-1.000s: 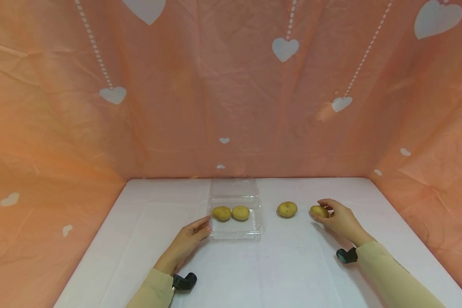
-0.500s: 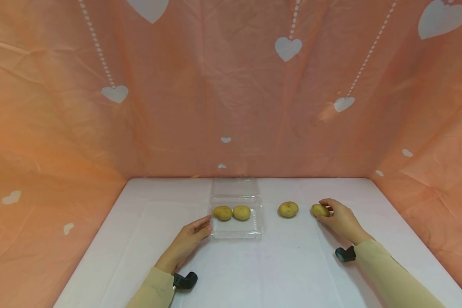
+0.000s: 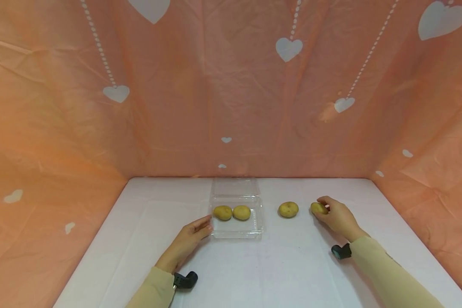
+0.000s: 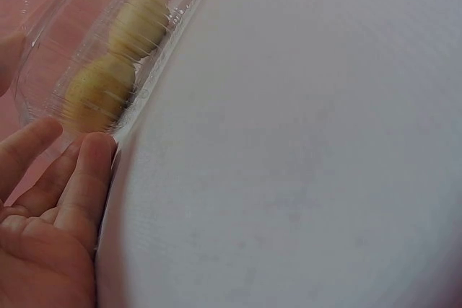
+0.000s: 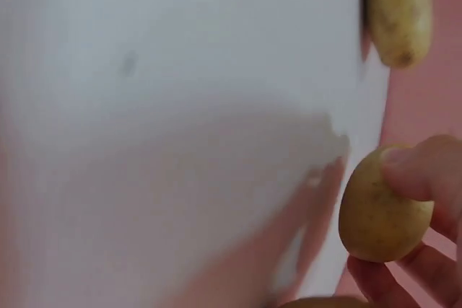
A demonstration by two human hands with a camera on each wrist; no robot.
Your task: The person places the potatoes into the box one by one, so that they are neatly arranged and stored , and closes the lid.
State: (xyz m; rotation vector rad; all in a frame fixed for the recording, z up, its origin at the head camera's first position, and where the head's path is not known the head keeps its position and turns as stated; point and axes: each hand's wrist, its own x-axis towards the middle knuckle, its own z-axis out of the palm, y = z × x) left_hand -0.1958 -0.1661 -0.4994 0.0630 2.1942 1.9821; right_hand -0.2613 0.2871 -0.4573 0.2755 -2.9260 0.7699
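The right hand (image 3: 339,217) grips a potato (image 3: 317,208) between thumb and fingers; left of that grip lies a loose potato (image 3: 288,209), and farther left a clear container (image 3: 235,234) with two potatoes (image 3: 223,213), the straight-fingered left hand (image 3: 188,241) at its side. The right wrist view shows specks on the held potato that the head view does not.
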